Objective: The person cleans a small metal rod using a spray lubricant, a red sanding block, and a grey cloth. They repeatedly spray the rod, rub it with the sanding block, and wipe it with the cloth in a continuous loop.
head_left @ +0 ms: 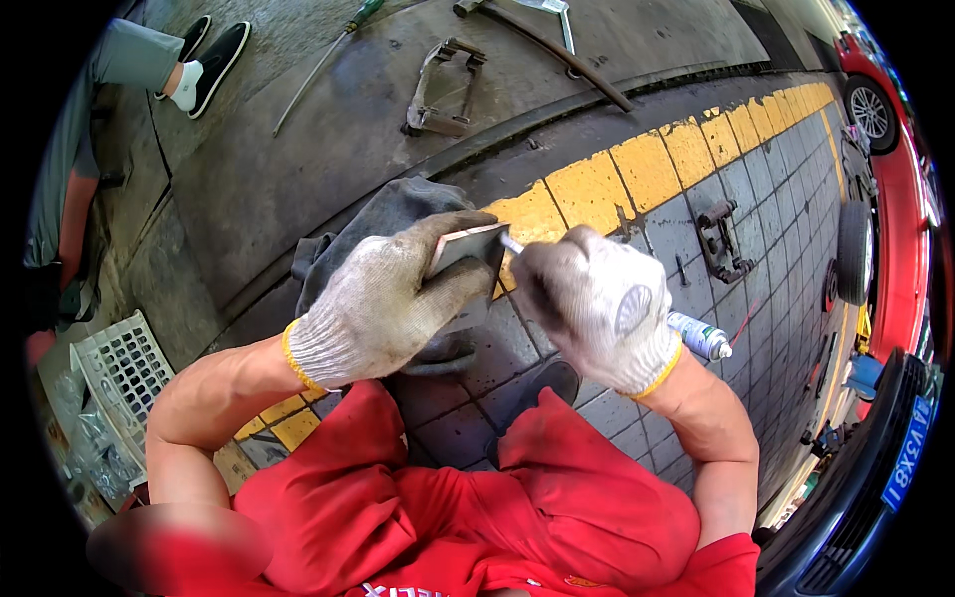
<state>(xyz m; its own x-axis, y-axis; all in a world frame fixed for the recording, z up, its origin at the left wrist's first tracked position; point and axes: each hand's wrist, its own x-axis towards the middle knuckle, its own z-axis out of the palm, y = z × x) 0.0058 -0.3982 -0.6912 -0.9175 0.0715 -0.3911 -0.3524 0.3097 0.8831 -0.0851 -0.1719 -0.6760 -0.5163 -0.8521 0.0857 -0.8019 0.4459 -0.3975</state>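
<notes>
My left hand [383, 298], in a soiled white work glove, grips a flat dark brake pad [477, 245] between thumb and fingers, with its pale edge showing. Opposite it, my gloved right hand [597, 303] is closed around a slim object whose whitish tip [510, 242] meets or nearly meets the pad's right edge. My fingers hide the rest of that object, so its kind is unclear. Under and behind my left hand sits a dark grey cloth [398, 207]. Just right of my right wrist, a spray can [701, 336] lies on the tiles.
Two caliper brackets [445, 88] [724, 242] lie on the floor, with a bolt [682, 271] by the nearer one. Far off are a screwdriver [328, 75] and a hammer [542, 50]. A white crate [124, 373] stands left, near a person's shoe [221, 68]. Cars [900, 269] stand right.
</notes>
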